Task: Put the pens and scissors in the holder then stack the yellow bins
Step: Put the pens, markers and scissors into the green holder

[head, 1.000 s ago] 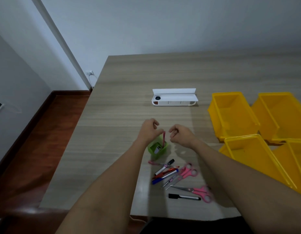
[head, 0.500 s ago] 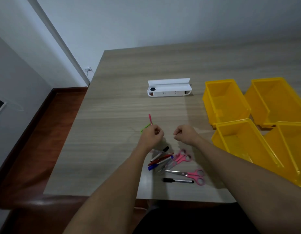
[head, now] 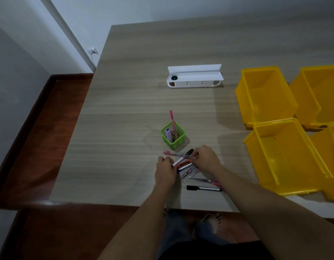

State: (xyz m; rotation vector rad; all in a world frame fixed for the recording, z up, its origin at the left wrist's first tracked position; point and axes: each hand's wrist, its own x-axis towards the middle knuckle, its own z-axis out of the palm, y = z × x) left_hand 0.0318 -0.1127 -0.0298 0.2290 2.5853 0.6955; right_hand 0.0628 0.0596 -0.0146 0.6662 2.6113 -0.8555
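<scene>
Pens (head: 185, 164) lie in a loose pile near the table's (head: 125, 113) front edge, with both hands down in them. Nearest of all, a black marker (head: 203, 188) lies alone, and just past it the scissors (head: 203, 180) lie flat, their pink handles partly under the right forearm. The left hand (head: 165, 170) has its fingers curled together around the end of a white-barrelled pen at the pile's left side. The right hand (head: 205, 159) has its fingertips pinched on a pink pen (head: 173, 154) that sticks out to the left, its far end clear of the pile; whether other pens are caught in that pinch I cannot tell. Just beyond the hands stands the green holder (head: 172, 136), upright, with one pink pen leaning out of it and a pale purple item inside. To the right, four yellow bins (head: 286, 156) sit side by side, unstacked. Farther back lies a white tray (head: 194, 78).
</scene>
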